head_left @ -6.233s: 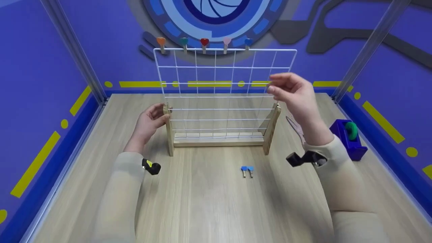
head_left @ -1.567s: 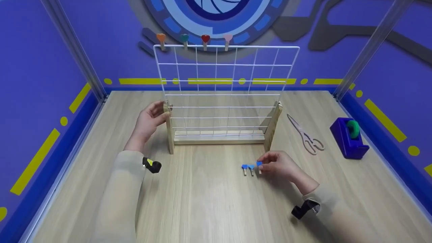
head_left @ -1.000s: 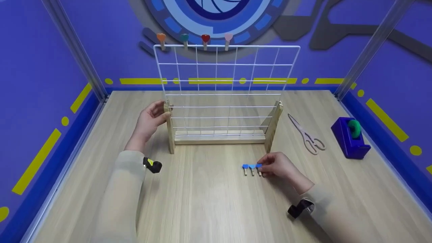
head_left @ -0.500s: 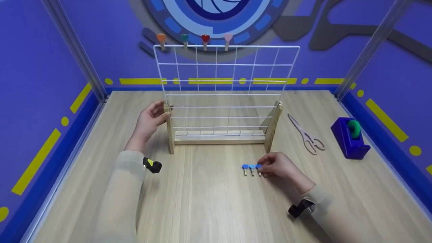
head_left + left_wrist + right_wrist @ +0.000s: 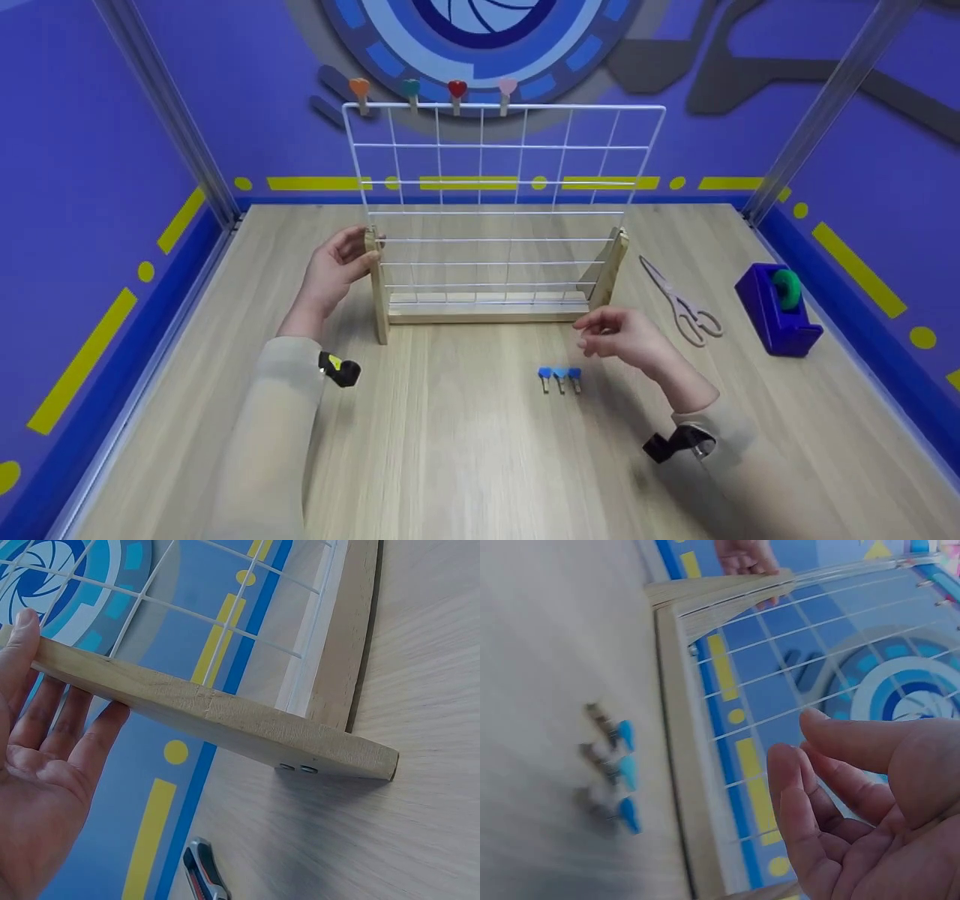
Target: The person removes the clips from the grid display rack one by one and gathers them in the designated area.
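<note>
A white wire grid rack [image 5: 480,145] stands upright in a wooden stand [image 5: 487,318]. My left hand [image 5: 326,271] holds the stand's left side post [image 5: 210,716], thumb on one face and fingers on the other. Small wooden clothespins with heart tops are clipped along the grid's top bar: orange [image 5: 360,88], green [image 5: 410,88], red [image 5: 457,88] and pink [image 5: 507,88]. On the table lie three blue-heart clothespins in a row: left [image 5: 544,379], middle [image 5: 560,379] and right [image 5: 575,379]. Just above them hovers my right hand [image 5: 626,341], fingers loosely bent and holding nothing.
Scissors [image 5: 681,304] lie to the right of the rack, beside a blue tape dispenser [image 5: 776,311] with a green roll core. A utility knife [image 5: 202,870] shows on the table in the left wrist view. Blue panels [image 5: 885,225] surround the table.
A blue clothespin left the top bar and now lies right of the other two. My right hand set it there, nudged it closer, let go and lifted. My left hand stayed put.
</note>
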Tool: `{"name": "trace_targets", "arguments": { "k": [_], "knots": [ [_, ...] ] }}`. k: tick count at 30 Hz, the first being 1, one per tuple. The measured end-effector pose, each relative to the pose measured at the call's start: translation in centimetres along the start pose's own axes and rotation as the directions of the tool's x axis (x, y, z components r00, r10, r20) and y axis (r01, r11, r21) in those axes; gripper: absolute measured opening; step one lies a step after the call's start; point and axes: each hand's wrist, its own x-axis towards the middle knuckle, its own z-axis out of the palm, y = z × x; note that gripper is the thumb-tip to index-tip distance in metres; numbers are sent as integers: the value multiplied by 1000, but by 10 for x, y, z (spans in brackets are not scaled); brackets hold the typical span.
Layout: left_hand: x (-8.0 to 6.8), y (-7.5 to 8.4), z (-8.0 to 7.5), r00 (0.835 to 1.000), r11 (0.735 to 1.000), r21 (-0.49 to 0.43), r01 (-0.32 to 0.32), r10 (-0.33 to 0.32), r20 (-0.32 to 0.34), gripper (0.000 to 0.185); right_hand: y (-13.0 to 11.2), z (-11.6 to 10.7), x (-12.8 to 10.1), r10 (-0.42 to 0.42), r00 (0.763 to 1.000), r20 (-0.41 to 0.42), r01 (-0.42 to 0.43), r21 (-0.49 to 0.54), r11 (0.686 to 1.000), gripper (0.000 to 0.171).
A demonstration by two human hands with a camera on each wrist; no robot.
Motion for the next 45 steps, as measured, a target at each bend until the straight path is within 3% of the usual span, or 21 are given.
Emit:
{"name": "trace_targets", "arguments": {
  "k": [7,18,28,35,38,42,45],
  "knots": [
    [2,-1,0,1000,1000,6,3,-3,2,52,-43,-20,7,-118,991,-62,123,80,989,28],
    [1,-2,1,1000,1000,-15,-2,2,5,53,-116,-42,20,-274,934,-232,311,141,940,18],
    [0,-4,1,1000,1000,-15,-8,8,1,54,-179,-53,30,-366,868,-336,459,259,850,26],
    [1,-3,1,1000,1000,-27,-15,15,5,53,-222,-54,40,-397,835,-380,527,348,776,24],
    [1,-2,0,1000,1000,-21,-14,14,5,53,-235,-52,47,-409,824,-392,545,349,763,26],
    [1,-2,0,1000,1000,-12,-9,9,3,52,-248,-49,59,-400,826,-398,541,357,761,27],
    [0,-3,0,1000,1000,-11,-10,10,1,52,-257,-47,69,-372,842,-391,516,383,766,28]
  ]
}}
